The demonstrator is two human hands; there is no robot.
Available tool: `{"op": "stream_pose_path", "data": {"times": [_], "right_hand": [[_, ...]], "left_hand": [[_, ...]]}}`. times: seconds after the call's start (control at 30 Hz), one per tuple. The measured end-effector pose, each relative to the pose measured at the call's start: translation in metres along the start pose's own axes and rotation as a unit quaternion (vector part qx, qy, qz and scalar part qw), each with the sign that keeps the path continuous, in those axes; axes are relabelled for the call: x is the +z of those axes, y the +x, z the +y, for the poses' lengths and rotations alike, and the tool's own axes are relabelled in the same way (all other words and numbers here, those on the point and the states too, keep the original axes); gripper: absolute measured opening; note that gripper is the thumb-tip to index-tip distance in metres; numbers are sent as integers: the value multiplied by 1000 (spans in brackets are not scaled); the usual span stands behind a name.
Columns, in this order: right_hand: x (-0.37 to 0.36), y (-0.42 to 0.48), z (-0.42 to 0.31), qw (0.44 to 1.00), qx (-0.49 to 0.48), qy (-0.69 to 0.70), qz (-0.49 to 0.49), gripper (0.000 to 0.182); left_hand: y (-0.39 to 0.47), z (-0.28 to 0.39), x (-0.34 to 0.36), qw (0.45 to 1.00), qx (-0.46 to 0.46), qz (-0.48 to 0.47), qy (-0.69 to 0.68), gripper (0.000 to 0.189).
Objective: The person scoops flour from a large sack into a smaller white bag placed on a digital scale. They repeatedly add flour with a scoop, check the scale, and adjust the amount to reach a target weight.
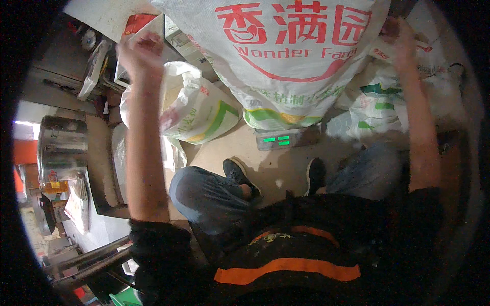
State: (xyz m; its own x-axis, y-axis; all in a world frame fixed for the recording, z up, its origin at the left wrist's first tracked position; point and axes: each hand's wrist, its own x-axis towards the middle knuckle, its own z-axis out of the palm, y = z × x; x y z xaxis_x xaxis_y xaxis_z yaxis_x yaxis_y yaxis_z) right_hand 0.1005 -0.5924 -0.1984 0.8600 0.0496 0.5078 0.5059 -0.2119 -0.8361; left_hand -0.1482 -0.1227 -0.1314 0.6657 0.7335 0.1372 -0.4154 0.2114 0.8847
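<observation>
A large white woven flour sack (pixel 291 69) with red and green print stands upright on a digital scale (pixel 289 137) whose green display is lit. My left hand (pixel 143 48) is raised to the left of the sack, blurred, its fingers curled; whether it holds anything cannot be made out. At the sack's upper right is my right hand (pixel 394 32), also blurred and in shadow, close to the sack's edge; its grip is unclear. Left of the big sack, a second white woven sack (pixel 206 111) leans with its mouth open and its rim rolled.
More printed sacks (pixel 383 107) lie at the right. A red and white box (pixel 143 26) stands behind my left hand. Farther left are a large steel pot (pixel 63 147) and a cardboard box (pixel 101 164). My shoes (pixel 237 174) rest on the floor before the scale.
</observation>
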Motion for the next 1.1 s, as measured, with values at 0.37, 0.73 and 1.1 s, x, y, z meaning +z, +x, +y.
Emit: {"op": "stream_pose_path", "data": {"times": [0.37,0.73,1.1], "right_hand": [[8,-33,123,987,40,-100,-117,47],[7,-49,63,898,191,257,-300,48],[47,-60,3,925,298,-48,-232,44]], "left_hand": [[-52,-122,-20,973,-189,-125,-38,86],[-45,-145,-32,944,-186,-269,-33,55],[-37,-144,-35,952,-199,-233,23,52]]}}
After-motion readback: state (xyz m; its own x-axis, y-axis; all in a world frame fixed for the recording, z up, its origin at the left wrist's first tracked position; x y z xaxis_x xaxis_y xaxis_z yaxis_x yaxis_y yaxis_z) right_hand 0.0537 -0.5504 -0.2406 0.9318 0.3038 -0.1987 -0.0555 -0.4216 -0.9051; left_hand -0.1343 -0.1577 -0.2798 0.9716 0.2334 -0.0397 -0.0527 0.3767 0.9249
